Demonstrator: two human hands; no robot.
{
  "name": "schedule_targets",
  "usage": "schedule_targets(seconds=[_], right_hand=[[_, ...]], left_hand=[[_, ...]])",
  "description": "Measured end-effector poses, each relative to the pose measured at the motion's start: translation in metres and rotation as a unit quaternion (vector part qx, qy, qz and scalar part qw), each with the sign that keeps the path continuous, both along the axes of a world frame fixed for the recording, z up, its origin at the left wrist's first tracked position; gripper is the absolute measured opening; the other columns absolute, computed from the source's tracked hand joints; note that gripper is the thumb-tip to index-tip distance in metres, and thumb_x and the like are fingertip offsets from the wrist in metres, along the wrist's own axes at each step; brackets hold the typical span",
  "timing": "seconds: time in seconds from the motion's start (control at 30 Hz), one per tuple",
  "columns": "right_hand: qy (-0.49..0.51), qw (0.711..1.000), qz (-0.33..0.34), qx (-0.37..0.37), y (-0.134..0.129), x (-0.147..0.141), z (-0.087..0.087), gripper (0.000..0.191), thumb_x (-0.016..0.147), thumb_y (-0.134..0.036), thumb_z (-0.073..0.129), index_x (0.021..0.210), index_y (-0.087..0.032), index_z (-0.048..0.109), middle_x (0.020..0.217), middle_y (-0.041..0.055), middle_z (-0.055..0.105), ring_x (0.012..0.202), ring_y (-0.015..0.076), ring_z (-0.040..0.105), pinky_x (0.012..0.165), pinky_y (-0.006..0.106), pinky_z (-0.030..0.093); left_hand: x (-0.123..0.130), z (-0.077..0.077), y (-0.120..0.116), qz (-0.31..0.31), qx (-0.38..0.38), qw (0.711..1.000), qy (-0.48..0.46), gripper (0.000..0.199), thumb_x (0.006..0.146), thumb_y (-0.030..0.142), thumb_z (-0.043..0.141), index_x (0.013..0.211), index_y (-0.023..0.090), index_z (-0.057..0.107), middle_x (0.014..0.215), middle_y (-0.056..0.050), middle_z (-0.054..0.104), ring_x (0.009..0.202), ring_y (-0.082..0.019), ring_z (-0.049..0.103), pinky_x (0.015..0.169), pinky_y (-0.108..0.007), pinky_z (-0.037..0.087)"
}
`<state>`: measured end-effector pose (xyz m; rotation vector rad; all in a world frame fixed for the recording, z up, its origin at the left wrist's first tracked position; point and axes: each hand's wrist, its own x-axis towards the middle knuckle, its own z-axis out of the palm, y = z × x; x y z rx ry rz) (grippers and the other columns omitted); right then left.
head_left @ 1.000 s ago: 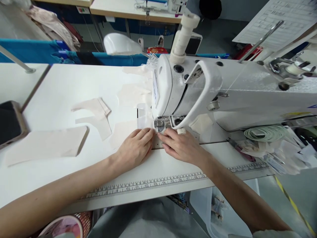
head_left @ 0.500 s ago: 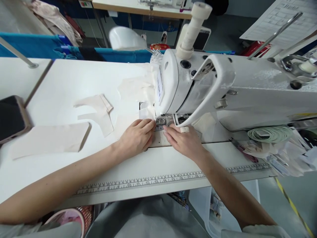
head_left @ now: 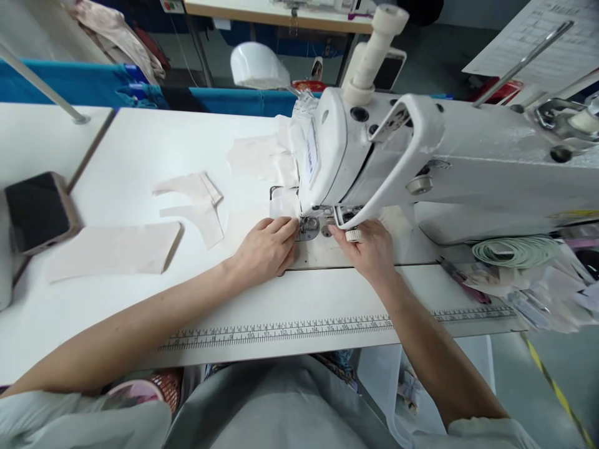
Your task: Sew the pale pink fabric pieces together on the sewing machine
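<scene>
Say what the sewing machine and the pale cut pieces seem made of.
Sewing machine: probably glossy painted metal; its smooth white surface catches highlights. Pale cut pieces: apparently matt, thin fabric, lying flat without shine, though paper remains possible.

On our white worktop (head_left: 135, 156) we see a dark-screened phone (head_left: 37, 209) at the far left, and a printed measuring scale (head_left: 281, 332) runs along the near edge. At the right we have a coil of pale green cord (head_left: 515, 251), with snips (head_left: 472, 290) near it. Beyond the far edge we find blue cloth (head_left: 234, 101) and, farther back, a second table (head_left: 276, 20). Below the near edge we make out a pink basket (head_left: 171, 390) and a translucent bin (head_left: 374, 368); yellow-and-black tape (head_left: 552, 380) crosses the floor (head_left: 521, 374).
</scene>
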<state>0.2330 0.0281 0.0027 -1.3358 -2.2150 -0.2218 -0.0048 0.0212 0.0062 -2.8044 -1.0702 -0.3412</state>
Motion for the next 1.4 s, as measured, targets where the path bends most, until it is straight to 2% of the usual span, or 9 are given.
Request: schedule_targets(seconds=[0.3, 0.43, 0.53, 0.67, 0.83, 1.0, 1.13, 1.27, 1.4], right_hand=[[-0.022, 0.992, 0.122, 0.024, -0.005, 0.001, 0.003, 0.026, 0.095, -0.025, 0.051, 0.072, -0.021, 0.062, 0.056, -0.0024, 0.061, 0.055, 0.0134, 0.053, 0.067, 0.029, 0.039], [-0.031, 0.986, 0.163, 0.025, -0.01, -0.002, 0.007, 0.022, 0.095, -0.021, 0.051, 0.077, -0.02, 0.064, 0.059, -0.0027, 0.065, 0.052, 0.011, 0.053, 0.062, 0.028, 0.037], [-0.037, 0.984, 0.175, 0.011, -0.012, -0.006, 0.008, 0.023, 0.095, -0.02, 0.049, 0.078, -0.019, 0.064, 0.061, -0.0018, 0.067, 0.053, 0.0108, 0.055, 0.059, 0.028, 0.036], [-0.027, 0.979, 0.2, -0.024, -0.013, -0.008, 0.01, 0.022, 0.094, -0.018, 0.049, 0.079, -0.019, 0.064, 0.068, -0.001, 0.07, 0.06, 0.0113, 0.06, 0.059, 0.027, 0.037], [0.009, 0.971, 0.228, -0.066, -0.016, -0.006, 0.013, 0.018, 0.093, -0.016, 0.051, 0.081, -0.019, 0.064, 0.075, -0.0011, 0.072, 0.061, 0.011, 0.061, 0.06, 0.025, 0.04], [0.043, 0.961, 0.251, -0.106, -0.025, -0.013, 0.014, 0.02, 0.097, -0.022, 0.049, 0.103, -0.018, 0.067, 0.086, 0.0028, 0.071, 0.076, 0.0139, 0.063, 0.07, 0.027, 0.045], [-0.054, 0.965, 0.24, -0.09, -0.036, -0.023, 0.013, 0.033, 0.1, -0.034, 0.044, 0.12, -0.018, 0.066, 0.091, 0.0062, 0.065, 0.081, 0.0167, 0.059, 0.074, 0.031, 0.043], [-0.147, 0.966, 0.201, -0.062, -0.042, -0.027, 0.013, 0.036, 0.101, -0.033, 0.043, 0.126, -0.018, 0.064, 0.089, 0.0062, 0.06, 0.079, 0.0172, 0.053, 0.074, 0.032, 0.036], [-0.174, 0.97, 0.165, -0.051, -0.038, -0.023, 0.012, 0.036, 0.101, -0.033, 0.043, 0.126, -0.017, 0.064, 0.09, 0.0052, 0.059, 0.078, 0.0165, 0.053, 0.075, 0.033, 0.034]], left_hand=[[-0.01, 0.013, 0.01, 0.036, -0.04, 0.998, -0.038, 0.037, 0.099, 0.022, 0.042, 0.131, 0.008, 0.052, 0.139, -0.015, 0.054, 0.129, -0.024, 0.05, 0.105, -0.041, 0.044], [-0.052, 0.028, -0.013, 0.142, -0.027, 0.988, -0.047, 0.029, 0.096, 0.028, 0.051, 0.116, 0.008, 0.06, 0.111, -0.013, 0.066, 0.099, -0.023, 0.062, 0.079, -0.035, 0.055], [-0.087, 0.028, -0.032, 0.221, 0.021, 0.975, -0.006, 0.022, 0.093, 0.029, 0.055, 0.1, 0.01, 0.063, 0.093, -0.011, 0.067, 0.086, -0.023, 0.06, 0.06, -0.03, 0.05], [-0.107, 0.019, -0.045, 0.228, 0.035, 0.972, -0.036, 0.022, 0.096, 0.015, 0.043, 0.084, 0.015, 0.062, 0.082, -0.008, 0.066, 0.076, -0.02, 0.06, 0.055, -0.029, 0.047], [-0.079, 0.016, -0.073, 0.159, -0.01, 0.974, -0.161, 0.014, 0.097, 0.015, 0.046, 0.096, 0.014, 0.06, 0.098, -0.008, 0.07, 0.09, -0.018, 0.065, 0.074, -0.032, 0.056], [-0.026, 0.011, -0.102, 0.096, -0.007, 0.984, -0.15, 0.014, 0.097, 0.014, 0.047, 0.102, 0.013, 0.061, 0.115, -0.01, 0.071, 0.104, -0.021, 0.067, 0.084, -0.036, 0.057], [0.004, 0.004, -0.104, 0.09, 0.003, 0.986, -0.138, 0.015, 0.097, 0.014, 0.048, 0.1, 0.013, 0.062, 0.119, -0.011, 0.07, 0.11, -0.023, 0.066, 0.087, -0.037, 0.057], [0.017, 0.003, -0.103, 0.065, -0.052, 0.986, -0.143, 0.025, 0.098, 0.021, 0.046, 0.117, 0.01, 0.059, 0.131, -0.016, 0.063, 0.126, -0.027, 0.057, 0.104, -0.045, 0.05], [0.005, 0.011, -0.109, 0.034, -0.094, 0.979, -0.176, 0.035, 0.098, 0.024, 0.048, 0.13, 0.01, 0.052, 0.136, -0.016, 0.059, 0.132, -0.028, 0.051, 0.108, -0.048, 0.047]])
